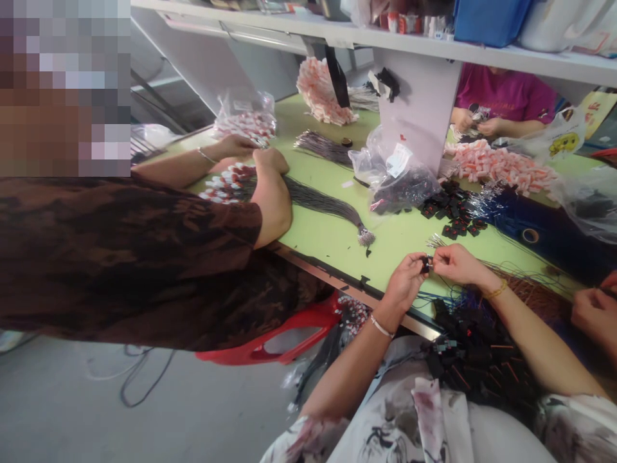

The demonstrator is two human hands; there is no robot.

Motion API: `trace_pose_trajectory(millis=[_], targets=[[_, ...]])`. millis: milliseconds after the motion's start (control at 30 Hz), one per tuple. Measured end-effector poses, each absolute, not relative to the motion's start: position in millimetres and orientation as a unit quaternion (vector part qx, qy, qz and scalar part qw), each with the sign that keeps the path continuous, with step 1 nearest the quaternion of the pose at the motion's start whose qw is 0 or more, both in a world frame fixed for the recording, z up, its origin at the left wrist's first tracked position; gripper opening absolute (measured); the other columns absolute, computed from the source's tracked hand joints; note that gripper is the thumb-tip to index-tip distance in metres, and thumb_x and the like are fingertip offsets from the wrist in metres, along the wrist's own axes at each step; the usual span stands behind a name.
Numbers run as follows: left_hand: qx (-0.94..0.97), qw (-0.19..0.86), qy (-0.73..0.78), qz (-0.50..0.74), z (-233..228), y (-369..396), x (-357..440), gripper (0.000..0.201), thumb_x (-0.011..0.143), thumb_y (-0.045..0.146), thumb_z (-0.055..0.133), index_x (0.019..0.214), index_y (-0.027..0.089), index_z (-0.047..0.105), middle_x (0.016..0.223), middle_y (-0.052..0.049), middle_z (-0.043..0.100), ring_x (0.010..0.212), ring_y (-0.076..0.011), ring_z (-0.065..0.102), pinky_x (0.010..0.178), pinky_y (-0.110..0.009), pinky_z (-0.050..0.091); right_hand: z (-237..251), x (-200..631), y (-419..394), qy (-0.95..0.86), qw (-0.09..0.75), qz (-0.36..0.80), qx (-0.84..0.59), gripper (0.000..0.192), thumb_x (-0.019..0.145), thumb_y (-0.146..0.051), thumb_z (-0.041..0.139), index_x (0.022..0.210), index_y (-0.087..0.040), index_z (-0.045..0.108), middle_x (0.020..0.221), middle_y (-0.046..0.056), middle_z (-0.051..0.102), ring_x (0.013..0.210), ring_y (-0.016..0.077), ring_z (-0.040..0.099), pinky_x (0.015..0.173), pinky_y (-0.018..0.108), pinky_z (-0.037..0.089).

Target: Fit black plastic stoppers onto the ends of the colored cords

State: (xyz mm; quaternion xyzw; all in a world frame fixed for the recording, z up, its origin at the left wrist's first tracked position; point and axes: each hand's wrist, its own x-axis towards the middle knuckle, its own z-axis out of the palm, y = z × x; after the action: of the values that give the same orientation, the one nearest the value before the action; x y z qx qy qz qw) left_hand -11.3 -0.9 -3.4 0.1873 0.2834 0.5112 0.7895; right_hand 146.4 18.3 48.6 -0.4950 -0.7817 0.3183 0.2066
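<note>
My left hand pinches a small black connector above the front edge of the green table. Close against it, my right hand has thumb and fingers pressed together on thin wires; bare metal wire tips stick up behind that hand. Which wire meets the connector is too small to tell. Under my right forearm, a heap of black connectors with wires lies in my lap. Beyond my hands sits a loose pile of black connectors, beside the dark blue wire bundle.
To the left, a co-worker's hands handle wires with white and red ends. A tied grey wire bundle crosses the green table. Pink-white connectors and a plastic bag lie farther back, under a white shelf. A red stool stands left.
</note>
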Motion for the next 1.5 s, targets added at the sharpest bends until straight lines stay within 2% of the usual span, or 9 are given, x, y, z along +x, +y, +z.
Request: trace_pose_trajectory(millis=[333, 533, 733, 900, 1033, 1133, 1267, 1400, 1500], targets=[[0.216, 0.759, 0.321, 0.523, -4.1, -4.8, -6.3, 0.031, 0.058, 0.023, 0.081, 0.082, 0.014, 0.062, 0.079, -0.002, 0.061, 0.07, -0.0099, 0.054, 0.065, -0.023, 0.04, 59.0, 140.7, 14.4, -0.815, 0.173, 0.263, -0.487, 0.012, 0.07, -0.02, 0.055, 0.059, -0.016, 0.052, 0.053, -0.003, 0.049, 0.051, 0.0094, 0.038, 0.053, 0.022, 0.024], [0.2, 0.767, 0.334, 0.509, -4.2, -3.0, -8.9, 0.03, 0.057, 0.024, 0.082, 0.078, 0.013, 0.062, 0.075, -0.001, 0.061, 0.067, -0.0085, 0.054, 0.063, -0.022, 0.04, 58.5, 148.3, 15.8, -0.824, 0.174, 0.283, -0.458, 0.012, 0.075, -0.018, 0.05, 0.064, -0.017, 0.054, 0.055, -0.004, 0.05, 0.052, 0.0092, 0.039, 0.053, 0.022, 0.025], [0.202, 0.766, 0.337, 0.508, -3.7, -3.7, -9.6, 0.027, 0.06, 0.021, 0.08, 0.078, 0.013, 0.062, 0.075, -0.001, 0.061, 0.067, -0.0087, 0.054, 0.063, -0.022, 0.04, 54.2, 144.2, 15.2, -0.819, 0.173, 0.281, -0.47, 0.011, 0.072, -0.018, 0.051, 0.061, -0.017, 0.052, 0.054, -0.004, 0.048, 0.051, 0.0093, 0.038, 0.052, 0.022, 0.024], [0.212, 0.759, 0.351, 0.506, -3.0, -5.8, -8.3, 0.027, 0.059, 0.021, 0.08, 0.077, 0.014, 0.061, 0.076, -0.001, 0.061, 0.068, -0.0091, 0.054, 0.064, -0.023, 0.041, 52.5, 148.8, 20.0, -0.821, 0.174, 0.297, -0.455, 0.015, 0.075, -0.022, 0.051, 0.062, -0.016, 0.054, 0.055, -0.003, 0.05, 0.051, 0.0093, 0.04, 0.052, 0.021, 0.027], [0.218, 0.755, 0.367, 0.498, -3.6, -5.3, -8.4, 0.028, 0.06, 0.023, 0.08, 0.079, 0.014, 0.062, 0.076, -0.001, 0.061, 0.069, -0.0097, 0.055, 0.065, -0.023, 0.043, 51.0, 175.0, 34.3, -0.776, 0.198, 0.213, -0.559, 0.02, 0.083, -0.026, 0.046, 0.072, -0.016, 0.06, 0.065, 0.001, 0.06, 0.058, 0.0117, 0.048, 0.055, 0.022, 0.03], [0.217, 0.757, 0.372, 0.492, -3.3, -4.1, -8.7, 0.029, 0.06, 0.023, 0.08, 0.08, 0.014, 0.062, 0.074, -0.001, 0.061, 0.067, -0.0095, 0.055, 0.064, -0.023, 0.043, 46.2, 190.9, 43.9, -0.746, 0.113, 0.128, -0.644, 0.014, 0.079, -0.026, 0.053, 0.078, -0.018, 0.064, 0.075, 0.004, 0.066, 0.064, 0.0147, 0.053, 0.056, 0.024, 0.028], [0.216, 0.761, 0.37, 0.486, -1.6, -3.3, -9.0, 0.028, 0.06, 0.022, 0.08, 0.08, 0.014, 0.062, 0.076, -0.002, 0.063, 0.067, -0.0096, 0.056, 0.063, -0.022, 0.044, 40.5, 191.5, 47.3, -0.747, 0.013, 0.113, -0.655, 0.011, 0.077, -0.022, 0.055, 0.079, -0.019, 0.066, 0.08, 0.006, 0.068, 0.069, 0.0173, 0.056, 0.056, 0.025, 0.027], [0.215, 0.765, 0.368, 0.483, -0.7, -3.3, -9.1, 0.028, 0.06, 0.021, 0.08, 0.081, 0.013, 0.062, 0.077, -0.003, 0.064, 0.068, -0.0098, 0.057, 0.063, -0.022, 0.044, 40.8, 186.7, 45.8, -0.748, -0.008, 0.109, -0.655, 0.014, 0.08, -0.018, 0.05, 0.078, -0.017, 0.063, 0.079, 0.008, 0.068, 0.067, 0.0174, 0.056, 0.056, 0.026, 0.026], [0.212, 0.766, 0.369, 0.483, -0.7, -3.3, -9.0, 0.027, 0.061, 0.021, 0.079, 0.08, 0.014, 0.062, 0.078, -0.003, 0.065, 0.067, -0.0097, 0.057, 0.063, -0.022, 0.044, 41.5, 187.2, 45.2, -0.756, 0.007, 0.118, -0.644, 0.012, 0.083, -0.023, 0.051, 0.083, -0.018, 0.062, 0.083, 0.007, 0.068, 0.067, 0.017, 0.056, 0.055, 0.026, 0.027]])
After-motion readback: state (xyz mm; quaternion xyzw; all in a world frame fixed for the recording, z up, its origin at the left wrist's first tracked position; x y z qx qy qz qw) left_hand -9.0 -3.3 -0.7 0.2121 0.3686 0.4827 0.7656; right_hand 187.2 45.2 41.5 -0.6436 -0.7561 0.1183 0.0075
